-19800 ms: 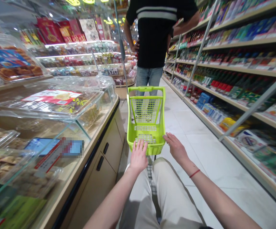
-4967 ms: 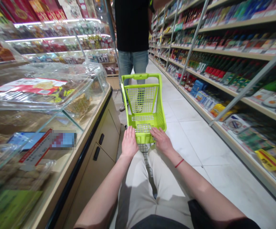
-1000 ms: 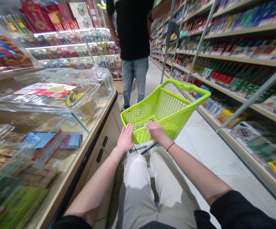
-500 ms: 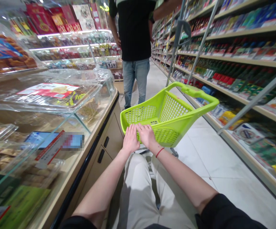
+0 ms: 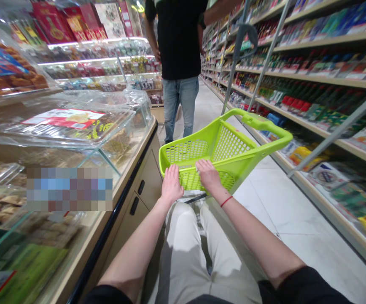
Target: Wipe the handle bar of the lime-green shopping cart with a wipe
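A bright green plastic shopping cart (image 5: 222,147) with perforated walls stands just in front of my knees, its handle (image 5: 265,126) pointing to the right. Over the near rim, at the cart's left end, curl the fingers of my left hand (image 5: 172,185); its thumb stays on the outer side. Further right on the same rim, my right hand (image 5: 210,176) also has its fingers hooked over the edge, and a red string bracelet (image 5: 226,201) is on that wrist. Both palms are hidden. The visible part of the cart's inside shows bare green mesh.
On the left runs a wooden counter (image 5: 153,166) with a glass case and clear food boxes (image 5: 65,120). A person in a black shirt (image 5: 179,46) stands beyond the cart. Tall stocked shelves (image 5: 322,80) and slanted grey ladder-like rails (image 5: 325,147) line the right side.
My right hand has slid right along the rim, away from my left hand, which stays near the left end. The cart's handle has shifted very slightly right.
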`<state>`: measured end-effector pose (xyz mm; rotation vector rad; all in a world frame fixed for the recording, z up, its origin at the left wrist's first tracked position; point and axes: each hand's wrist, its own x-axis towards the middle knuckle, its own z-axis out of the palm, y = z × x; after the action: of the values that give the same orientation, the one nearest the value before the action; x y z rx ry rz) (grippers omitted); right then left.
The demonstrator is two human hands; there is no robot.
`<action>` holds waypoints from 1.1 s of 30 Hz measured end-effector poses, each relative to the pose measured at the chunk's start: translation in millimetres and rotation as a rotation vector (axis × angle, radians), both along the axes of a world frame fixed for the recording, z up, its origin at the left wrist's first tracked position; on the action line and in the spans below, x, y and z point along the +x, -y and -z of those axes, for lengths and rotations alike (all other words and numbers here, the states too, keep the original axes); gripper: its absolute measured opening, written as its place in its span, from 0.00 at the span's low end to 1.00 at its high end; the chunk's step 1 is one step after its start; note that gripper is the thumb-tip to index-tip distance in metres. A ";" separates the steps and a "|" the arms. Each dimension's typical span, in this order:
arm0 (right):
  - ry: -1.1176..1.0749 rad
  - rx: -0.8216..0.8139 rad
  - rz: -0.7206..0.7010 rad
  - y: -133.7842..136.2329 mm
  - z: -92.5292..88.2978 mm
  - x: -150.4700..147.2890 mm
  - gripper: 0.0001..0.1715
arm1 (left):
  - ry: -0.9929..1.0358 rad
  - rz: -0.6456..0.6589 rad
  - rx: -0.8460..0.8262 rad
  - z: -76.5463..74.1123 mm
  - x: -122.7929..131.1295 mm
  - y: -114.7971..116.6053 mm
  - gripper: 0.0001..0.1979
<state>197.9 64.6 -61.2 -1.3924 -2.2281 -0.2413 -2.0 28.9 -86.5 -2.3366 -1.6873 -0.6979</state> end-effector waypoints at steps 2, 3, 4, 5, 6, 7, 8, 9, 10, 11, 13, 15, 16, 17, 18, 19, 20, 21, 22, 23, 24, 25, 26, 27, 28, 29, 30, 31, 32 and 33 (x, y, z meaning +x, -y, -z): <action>-0.001 0.023 0.044 -3.5 -0.5 20.4 0.28 | 0.012 0.002 0.009 0.4 0.2 0.0 0.47; -0.006 0.037 0.062 -4.9 -0.5 28.4 0.28 | 0.014 0.004 0.012 0.5 0.3 0.0 0.48; -0.013 0.050 0.078 -6.1 -0.3 34.2 0.28 | 0.014 0.004 0.015 0.4 0.4 0.1 0.48; -0.023 0.063 0.091 -7.0 0.2 37.4 0.29 | 0.012 0.005 0.016 0.2 0.6 0.2 0.49; -0.035 0.074 0.101 -7.5 1.0 37.9 0.29 | 0.010 0.006 0.016 -0.2 0.8 0.5 0.49; -0.046 0.084 0.107 -7.5 2.0 35.9 0.29 | 0.008 0.008 0.015 -0.8 1.0 0.7 0.49; -0.055 0.091 0.112 -7.2 3.1 31.5 0.29 | 0.006 0.011 0.014 -1.4 1.3 1.0 0.49; -0.063 0.093 0.115 -6.5 4.1 25.1 0.29 | 0.005 0.012 0.011 -2.1 1.6 1.3 0.49; -0.069 0.091 0.115 -5.4 5.0 17.2 0.28 | 0.004 0.013 0.008 -2.7 1.9 1.6 0.49; -0.076 0.085 0.110 -4.0 5.6 8.2 0.28 | 0.003 0.014 0.005 -3.2 2.1 1.7 0.49; -0.085 0.068 0.083 -0.9 5.6 -11.8 0.27 | 0.002 0.016 -0.004 -3.8 2.3 1.7 0.48; -0.083 0.038 0.040 2.3 3.9 -32.1 0.27 | -0.001 0.019 -0.013 -3.7 2.1 1.2 0.47; -0.077 0.015 0.018 3.7 2.6 -41.6 0.27 | -0.004 0.022 -0.017 -3.5 1.7 0.8 0.47; -0.069 -0.011 0.002 4.9 1.0 -50.3 0.27 | -0.006 0.025 -0.021 -3.3 1.1 0.4 0.46; -0.060 -0.039 -0.012 5.9 -0.6 -57.7 0.27 | -0.009 0.029 -0.024 -3.1 0.4 0.1 0.46; -0.051 -0.063 -0.022 6.6 -2.1 -63.6 0.27 | -0.011 0.032 -0.028 -2.9 -0.5 -0.2 0.46; -0.044 -0.080 -0.033 7.2 -3.3 -67.6 0.27 | -0.013 0.036 -0.032 -2.9 -1.5 -0.3 0.46; -0.039 -0.089 -0.048 7.6 -4.2 -69.6 0.27 | -0.016 0.039 -0.037 -3.1 -2.5 -0.2 0.46; -0.036 -0.091 -0.066 7.7 -4.7 -69.3 0.27 | -0.020 0.041 -0.041 -3.4 -3.4 0.1 0.45; -0.033 -0.087 -0.085 7.6 -4.9 -66.8 0.28 | -0.025 0.040 -0.044 -3.9 -4.2 0.5 0.45; -0.032 -0.080 -0.104 7.3 -4.9 -62.1 0.28 | -0.030 0.035 -0.045 -4.6 -4.8 1.1 0.44; -0.031 -0.071 -0.114 6.6 -4.9 -55.6 0.28 | -0.033 0.028 -0.045 -5.3 -5.1 1.7 0.43; -0.029 -0.062 -0.113 5.7 -5.0 -47.4 0.28 | -0.034 0.017 -0.044 -6.0 -5.4 2.4 0.42; -0.024 -0.055 -0.101 4.5 -5.5 -38.0 0.28 | -0.031 0.003 -0.043 -6.7 -5.6 3.1 0.42; -0.014 -0.051 -0.082 3.1 -6.4 -27.9 0.28 | -0.025 -0.016 -0.041 -7.3 -5.9 3.7 0.41; -0.001 -0.049 -0.060 1.6 -7.7 -17.7 0.27 | -0.019 -0.039 -0.039 -7.7 -6.4 4.1 0.40; 0.012 -0.049 -0.038 0.1 -9.2 -8.0 0.27 | -0.012 -0.060 -0.036 -7.7 -7.1 4.4 0.39; 0.022 -0.050 -0.018 -1.3 -10.8 0.7 0.27 | -0.006 -0.077 -0.032 -7.5 -8.2 4.4 0.38; 0.028 -0.050 -0.004 -2.5 -12.2 7.7 0.26 | 0.000 -0.087 -0.025 -6.8 -9.5 4.3 0.37; 0.029 -0.049 0.011 -3.3 -13.2 12.7 0.26 | 0.007 -0.088 -0.018 -5.8 -11.1 3.9 0.36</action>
<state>210.6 67.8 -48.0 -1.4356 -2.2645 -0.2134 -13.1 25.0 -80.7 -2.2582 -1.7946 -0.6784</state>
